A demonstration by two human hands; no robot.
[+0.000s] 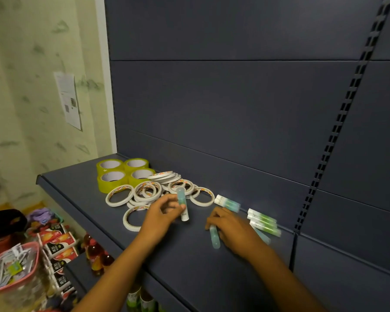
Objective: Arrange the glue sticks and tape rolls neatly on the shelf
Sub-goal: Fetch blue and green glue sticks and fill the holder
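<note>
Both hands, left (161, 213) and right (229, 226), each grip a glue stick over the shelf (77, 185) strewn with tape rolls (144, 190).

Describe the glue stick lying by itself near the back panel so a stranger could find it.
Start at the dark shelf and find the pile of white tape rings. Just right of it, near the back panel, lies one glue stick, alone, unlike the row of glue sticks further right and those in the hands.
</note>
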